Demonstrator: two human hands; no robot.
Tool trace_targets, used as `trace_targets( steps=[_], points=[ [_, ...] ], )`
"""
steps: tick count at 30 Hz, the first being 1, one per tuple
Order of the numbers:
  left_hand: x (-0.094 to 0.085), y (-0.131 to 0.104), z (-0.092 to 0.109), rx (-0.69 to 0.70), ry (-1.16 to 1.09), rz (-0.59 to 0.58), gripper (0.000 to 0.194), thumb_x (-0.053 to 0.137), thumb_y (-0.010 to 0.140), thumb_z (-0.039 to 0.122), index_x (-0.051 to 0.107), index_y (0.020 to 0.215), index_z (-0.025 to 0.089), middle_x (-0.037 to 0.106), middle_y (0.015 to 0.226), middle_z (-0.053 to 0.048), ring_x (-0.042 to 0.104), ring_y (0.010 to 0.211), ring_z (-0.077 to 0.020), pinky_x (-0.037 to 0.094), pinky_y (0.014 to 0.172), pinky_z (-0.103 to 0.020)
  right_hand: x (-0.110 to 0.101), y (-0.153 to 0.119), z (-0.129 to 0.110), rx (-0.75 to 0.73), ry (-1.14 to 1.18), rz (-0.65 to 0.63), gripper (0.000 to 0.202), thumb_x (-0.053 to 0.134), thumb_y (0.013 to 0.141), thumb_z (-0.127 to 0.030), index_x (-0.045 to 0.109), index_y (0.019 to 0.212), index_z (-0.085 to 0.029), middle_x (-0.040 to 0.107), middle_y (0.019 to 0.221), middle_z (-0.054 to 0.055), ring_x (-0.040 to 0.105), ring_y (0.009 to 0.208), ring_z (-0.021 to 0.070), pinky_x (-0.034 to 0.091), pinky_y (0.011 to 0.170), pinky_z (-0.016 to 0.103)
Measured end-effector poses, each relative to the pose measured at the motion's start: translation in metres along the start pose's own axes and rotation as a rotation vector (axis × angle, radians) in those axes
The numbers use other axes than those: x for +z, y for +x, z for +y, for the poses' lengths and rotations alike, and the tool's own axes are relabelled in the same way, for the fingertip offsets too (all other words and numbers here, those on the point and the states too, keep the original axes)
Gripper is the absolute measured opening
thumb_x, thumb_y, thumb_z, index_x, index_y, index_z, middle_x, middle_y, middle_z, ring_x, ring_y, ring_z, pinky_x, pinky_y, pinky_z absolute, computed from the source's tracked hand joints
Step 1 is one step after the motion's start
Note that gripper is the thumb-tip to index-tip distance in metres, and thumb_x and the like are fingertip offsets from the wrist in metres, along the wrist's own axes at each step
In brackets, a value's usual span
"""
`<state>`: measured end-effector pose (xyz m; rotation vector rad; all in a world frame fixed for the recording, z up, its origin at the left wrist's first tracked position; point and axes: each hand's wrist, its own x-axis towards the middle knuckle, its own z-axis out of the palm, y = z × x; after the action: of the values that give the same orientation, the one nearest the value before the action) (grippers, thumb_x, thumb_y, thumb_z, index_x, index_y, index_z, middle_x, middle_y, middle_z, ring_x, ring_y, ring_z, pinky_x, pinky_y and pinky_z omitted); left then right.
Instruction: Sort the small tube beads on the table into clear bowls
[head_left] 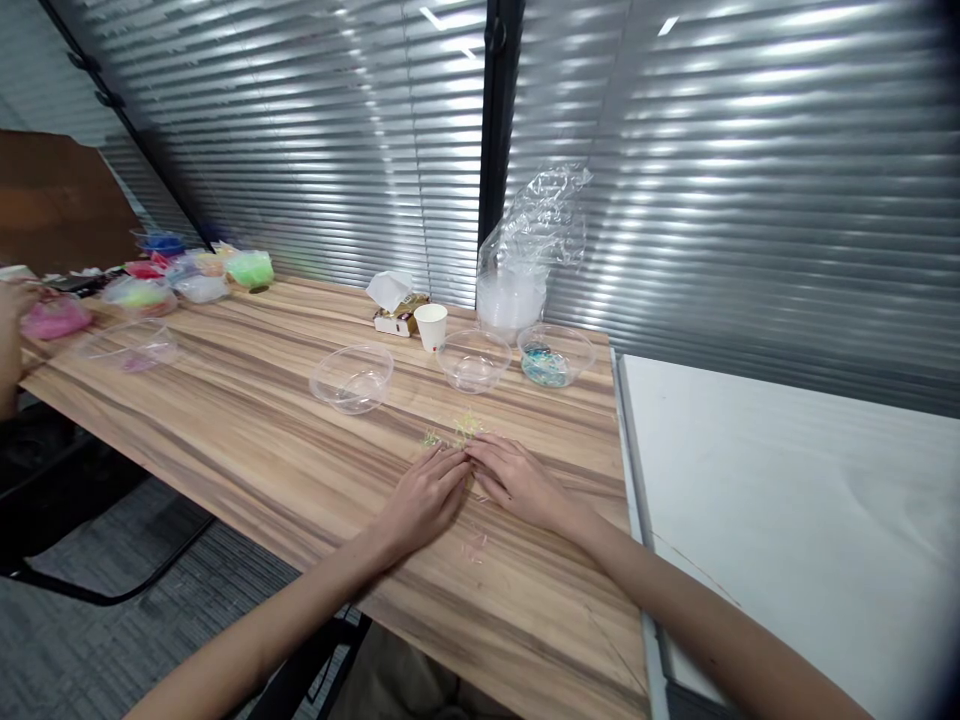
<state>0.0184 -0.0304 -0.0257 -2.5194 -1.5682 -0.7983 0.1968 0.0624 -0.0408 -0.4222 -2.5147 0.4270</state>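
My left hand [429, 490] rests palm down on the wooden table [300, 440], fingers stretched forward and slightly bent. My right hand [521, 480] lies opposite it, fingers extended, and the fingertips of both hands meet. Just beyond the fingertips is a loose scatter of small yellow-green pieces [466, 424], too fine to name; some may be under the fingers. A few thin pinkish pieces [475, 543] lie nearer to me, between the forearms. Whether anything small sits beneath either palm is hidden.
Two clear plastic bowls [352, 380] [474, 362] stand ahead, with a third bowl [574, 345] holding blue-green pieces. Behind are a paper cup [430, 327], a tissue pack [397, 310] and bagged bowls [514, 295]. Colourful bags [202, 288] and another person's arm [9, 345] are left; a white tabletop [787, 500] adjoins right.
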Motion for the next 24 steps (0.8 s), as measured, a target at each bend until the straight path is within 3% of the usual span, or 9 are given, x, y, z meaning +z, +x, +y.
trace_targets(
  steps=[24],
  points=[
    [-0.0030, 0.0029, 0.0014, 0.014, -0.010, -0.021, 0.026, 0.041, 0.095, 0.016, 0.059, 0.114, 0.016, 0.063, 0.120, -0.012, 0.058, 0.114, -0.0219, 0.043, 0.105, -0.043, -0.0043, 0.0029, -0.0032, 0.001, 0.008, -0.007, 0.035, 0.051, 0.089, -0.014, 0.054, 0.124, -0.017, 0.060, 0.122, 0.011, 0.053, 0.117, 0.0240, 0.043, 0.102, 0.045]
  ],
)
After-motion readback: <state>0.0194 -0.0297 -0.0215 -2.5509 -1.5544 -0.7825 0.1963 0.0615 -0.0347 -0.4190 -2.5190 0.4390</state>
